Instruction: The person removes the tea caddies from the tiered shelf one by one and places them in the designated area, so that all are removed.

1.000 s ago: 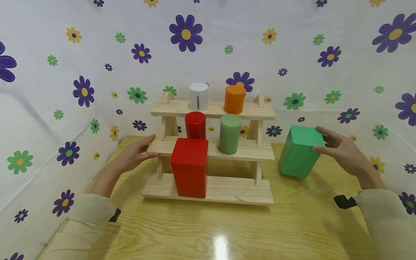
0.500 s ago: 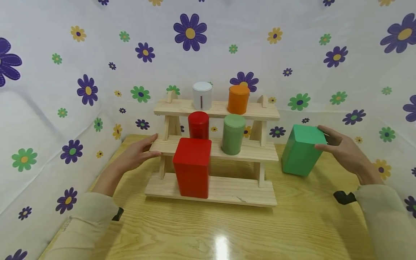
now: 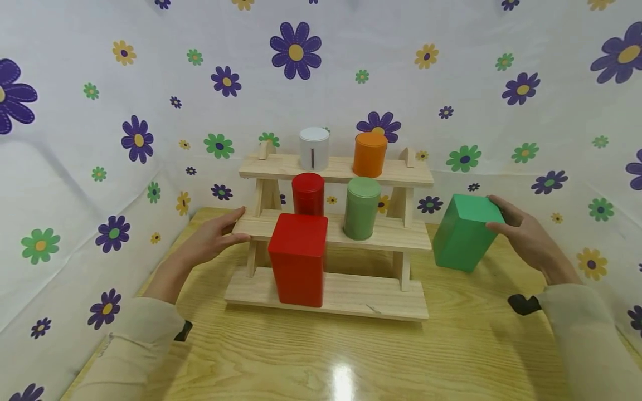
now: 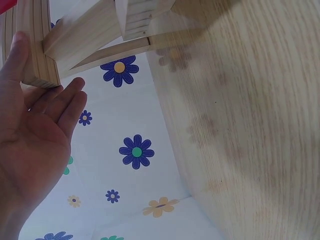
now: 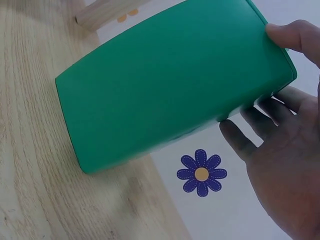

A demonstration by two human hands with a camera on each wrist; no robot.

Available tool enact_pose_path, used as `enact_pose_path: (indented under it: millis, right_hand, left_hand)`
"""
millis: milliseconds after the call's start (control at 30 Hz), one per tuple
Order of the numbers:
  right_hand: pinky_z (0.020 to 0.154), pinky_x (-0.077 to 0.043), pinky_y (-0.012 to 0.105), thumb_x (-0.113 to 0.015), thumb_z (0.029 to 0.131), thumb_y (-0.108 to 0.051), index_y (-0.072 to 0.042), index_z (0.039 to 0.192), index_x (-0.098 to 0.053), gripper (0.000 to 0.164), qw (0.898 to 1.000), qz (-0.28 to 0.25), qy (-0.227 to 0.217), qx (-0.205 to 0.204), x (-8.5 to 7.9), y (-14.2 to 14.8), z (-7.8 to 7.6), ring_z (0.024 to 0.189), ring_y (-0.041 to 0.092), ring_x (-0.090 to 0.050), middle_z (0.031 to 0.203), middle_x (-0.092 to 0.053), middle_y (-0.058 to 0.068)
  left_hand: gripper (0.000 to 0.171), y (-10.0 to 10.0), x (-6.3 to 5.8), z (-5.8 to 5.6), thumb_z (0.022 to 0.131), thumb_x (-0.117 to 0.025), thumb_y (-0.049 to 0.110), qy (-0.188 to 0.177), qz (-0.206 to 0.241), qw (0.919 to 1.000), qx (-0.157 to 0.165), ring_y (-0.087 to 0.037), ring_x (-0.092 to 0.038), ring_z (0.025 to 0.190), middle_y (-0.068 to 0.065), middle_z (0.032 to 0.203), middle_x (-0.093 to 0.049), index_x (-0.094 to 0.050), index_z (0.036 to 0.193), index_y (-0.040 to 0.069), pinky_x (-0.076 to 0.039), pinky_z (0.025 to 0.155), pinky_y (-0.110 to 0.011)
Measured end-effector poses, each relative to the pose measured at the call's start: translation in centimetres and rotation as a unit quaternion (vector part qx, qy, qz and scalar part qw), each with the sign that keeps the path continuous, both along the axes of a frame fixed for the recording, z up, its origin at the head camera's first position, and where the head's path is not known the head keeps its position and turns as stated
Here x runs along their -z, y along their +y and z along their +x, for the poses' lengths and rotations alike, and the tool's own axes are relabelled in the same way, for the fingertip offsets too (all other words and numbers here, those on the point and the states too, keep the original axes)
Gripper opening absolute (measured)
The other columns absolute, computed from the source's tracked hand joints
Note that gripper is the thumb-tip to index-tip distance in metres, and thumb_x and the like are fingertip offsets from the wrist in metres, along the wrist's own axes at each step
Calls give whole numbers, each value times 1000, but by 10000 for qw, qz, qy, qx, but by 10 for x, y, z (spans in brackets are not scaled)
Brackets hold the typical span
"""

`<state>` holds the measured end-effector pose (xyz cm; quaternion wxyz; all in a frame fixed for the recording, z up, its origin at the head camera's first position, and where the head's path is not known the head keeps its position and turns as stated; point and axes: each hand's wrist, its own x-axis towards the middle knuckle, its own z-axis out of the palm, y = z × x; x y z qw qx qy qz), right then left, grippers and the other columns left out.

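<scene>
A three-tier wooden display shelf stands on the table. My left hand holds the left end of its middle board, and in the left wrist view the thumb lies on one face with the fingers by the other. To the right of the shelf, my right hand grips a tall green box near its top, thumb on the near side and fingers behind. The box's lower end is down at the tabletop. A larger red box stands on the bottom tier.
A red canister and a light green canister stand on the middle board. On the top board are a white canister and an orange canister. Flower-patterned cloth hangs behind and beside the wooden table.
The head view has shifted slightly. My right hand has brought the green box a little closer to the shelf's right side. My left hand keeps its hold on the middle board.
</scene>
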<state>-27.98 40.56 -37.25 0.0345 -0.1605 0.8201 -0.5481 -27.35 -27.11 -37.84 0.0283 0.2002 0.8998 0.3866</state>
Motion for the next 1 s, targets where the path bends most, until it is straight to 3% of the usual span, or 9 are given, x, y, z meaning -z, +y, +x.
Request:
enact_pose_path:
  millis: [133, 367, 867, 1000]
  right_hand:
    - [114, -22, 10, -47, 112, -17, -21, 168, -3, 72, 9998, 191, 72, -16, 0, 1, -1, 158, 29, 3, 173, 6, 13]
    - [121, -19, 19, -46, 111, -11, -20, 168, -3, 72, 9990, -379, -122, -225, 3, -3, -2, 159, 25, 6, 173, 11, 9]
    - [120, -17, 16, -45, 111, -7, -14, 167, 1, 74, 9955, -867, -118, -353, 4, -11, -10, 158, 25, 6, 172, 13, 12]
    - [120, -18, 17, -46, 111, -8, -14, 167, 1, 74, 9964, -780, -96, -310, 5, -15, -11, 158, 28, 7, 172, 14, 14]
  left_hand:
    - [85, 0, 0, 0, 100, -71, 29, -20, 0, 10000, 1, -39, -40, 146, -22, 167, -25, -21, 163, 1, -37, 115, -50]
    - [86, -1, 1, 0, 100, -70, 30, -58, 31, 10000, 40, -41, -38, 147, -23, 167, -24, -19, 164, 1, -37, 114, -51]
    - [87, 0, 0, 0, 100, -71, 32, -55, -18, 10000, -37, -40, -37, 148, -20, 168, -23, -20, 164, 4, -36, 115, -51]
    - [87, 1, 0, 1, 100, -71, 33, -72, -6, 10000, -64, -39, -37, 148, -20, 168, -24, -21, 164, 4, -36, 115, -51]
